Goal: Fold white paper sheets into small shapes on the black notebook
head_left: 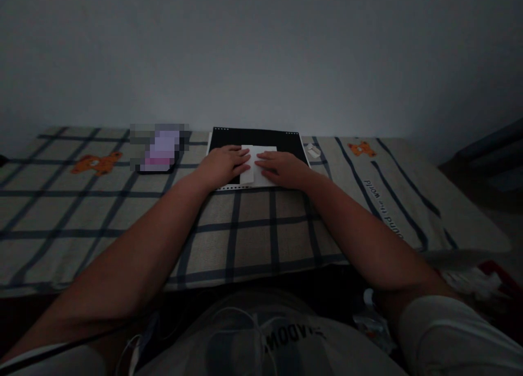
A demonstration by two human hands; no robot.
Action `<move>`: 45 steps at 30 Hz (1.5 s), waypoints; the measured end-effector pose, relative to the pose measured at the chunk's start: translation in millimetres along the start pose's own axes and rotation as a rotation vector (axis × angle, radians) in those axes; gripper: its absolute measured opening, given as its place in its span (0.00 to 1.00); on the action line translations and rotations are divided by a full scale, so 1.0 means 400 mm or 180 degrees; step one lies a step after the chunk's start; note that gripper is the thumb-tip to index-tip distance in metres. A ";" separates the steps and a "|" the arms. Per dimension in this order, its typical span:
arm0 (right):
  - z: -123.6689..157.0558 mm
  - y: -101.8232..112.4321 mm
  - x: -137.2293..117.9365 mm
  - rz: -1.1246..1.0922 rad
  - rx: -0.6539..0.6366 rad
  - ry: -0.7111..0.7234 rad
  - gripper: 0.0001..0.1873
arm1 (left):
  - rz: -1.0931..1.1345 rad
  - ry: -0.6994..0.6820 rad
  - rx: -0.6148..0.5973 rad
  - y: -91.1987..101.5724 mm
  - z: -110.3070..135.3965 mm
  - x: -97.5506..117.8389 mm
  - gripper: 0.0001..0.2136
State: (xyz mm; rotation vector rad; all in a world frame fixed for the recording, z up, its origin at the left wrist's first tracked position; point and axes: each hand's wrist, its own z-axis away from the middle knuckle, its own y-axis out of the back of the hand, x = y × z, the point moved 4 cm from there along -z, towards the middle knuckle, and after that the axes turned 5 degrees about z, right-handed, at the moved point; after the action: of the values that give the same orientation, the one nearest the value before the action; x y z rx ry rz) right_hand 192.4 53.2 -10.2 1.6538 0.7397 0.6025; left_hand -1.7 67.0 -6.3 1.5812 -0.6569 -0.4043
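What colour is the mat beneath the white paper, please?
The mat is black, with small white dots at its edges; best seen in the head view.

The beige fabric bed cover (253, 223) carries a grid of dark blue stripes and orange cartoon bears (97, 162). The flat black rectangular board (261, 137) has white dots along its edges. The folded paper sheet (261, 149) is plain white.

Checked cloth (253, 223), perhaps a phone (157, 153)
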 end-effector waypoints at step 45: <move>-0.005 -0.010 0.007 -0.0144 -0.0093 -0.0091 0.24 | -0.0183 0.0399 -0.0126 0.007 0.003 0.043 0.21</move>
State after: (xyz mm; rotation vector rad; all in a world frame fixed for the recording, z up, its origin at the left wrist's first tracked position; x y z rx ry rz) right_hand 192.2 56.9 -13.7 1.6114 0.7422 0.5540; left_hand 10.1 55.2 -1.5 1.5768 -0.5056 -0.3553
